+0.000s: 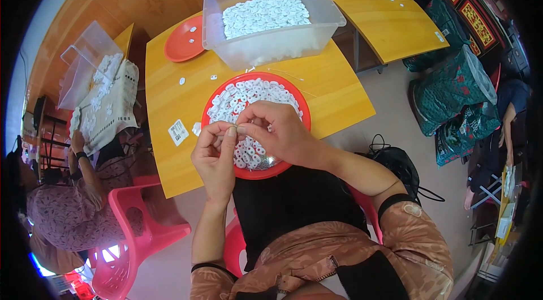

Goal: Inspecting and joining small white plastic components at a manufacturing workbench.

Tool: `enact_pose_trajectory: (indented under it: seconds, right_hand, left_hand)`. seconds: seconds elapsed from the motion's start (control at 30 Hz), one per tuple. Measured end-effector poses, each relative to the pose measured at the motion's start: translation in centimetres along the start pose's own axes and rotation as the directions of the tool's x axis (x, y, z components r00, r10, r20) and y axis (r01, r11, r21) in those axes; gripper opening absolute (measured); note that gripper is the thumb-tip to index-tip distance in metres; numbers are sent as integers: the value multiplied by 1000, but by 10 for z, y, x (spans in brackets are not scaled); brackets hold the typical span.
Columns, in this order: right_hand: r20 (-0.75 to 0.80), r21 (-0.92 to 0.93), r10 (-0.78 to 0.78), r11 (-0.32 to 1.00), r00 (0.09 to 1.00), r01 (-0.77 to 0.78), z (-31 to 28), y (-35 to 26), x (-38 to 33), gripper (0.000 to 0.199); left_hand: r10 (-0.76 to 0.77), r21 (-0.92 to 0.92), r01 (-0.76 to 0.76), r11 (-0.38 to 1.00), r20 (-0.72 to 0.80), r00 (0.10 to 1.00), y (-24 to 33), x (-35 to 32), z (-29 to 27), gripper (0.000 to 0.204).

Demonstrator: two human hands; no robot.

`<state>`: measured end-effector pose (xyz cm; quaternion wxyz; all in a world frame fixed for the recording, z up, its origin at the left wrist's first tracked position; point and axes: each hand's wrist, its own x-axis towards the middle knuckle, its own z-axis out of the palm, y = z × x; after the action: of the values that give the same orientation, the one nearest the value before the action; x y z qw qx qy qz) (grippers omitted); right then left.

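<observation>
Left hand (pixel 215 155) and right hand (pixel 280 133): fingertips pressed together, pinching one small white ring piece (pixel 234 126) between them. Held over red plate (pixel 300 110) so drops land among its white pieces; refill bin (pixel 271 45) at 12 o'clock.

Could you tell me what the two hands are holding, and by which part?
Left hand and right hand pinch a small white piece between their fingertips; which part cannot be told.
</observation>
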<state>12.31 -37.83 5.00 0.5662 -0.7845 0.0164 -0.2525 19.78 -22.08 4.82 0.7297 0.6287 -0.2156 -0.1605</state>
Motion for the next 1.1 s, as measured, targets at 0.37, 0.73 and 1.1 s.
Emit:
enact_pose_trajectory:
  seconds: [0.37, 0.73, 1.1]
  right_hand:
    - [717, 607, 294, 183, 632, -773, -23, 17, 6, 19]
    - [192, 336, 208, 904, 959, -264, 7, 21, -17, 9]
    - [233, 433, 331, 807, 914, -403, 18, 37, -23, 16]
  left_hand:
    - [-76, 25, 73, 997, 187, 979, 15, -2, -8, 9]
    - [-192, 51, 188, 981, 101, 976, -10, -6, -5, 10]
    - [-202, -29, 207, 978, 124, 971, -36, -17, -7, 14]
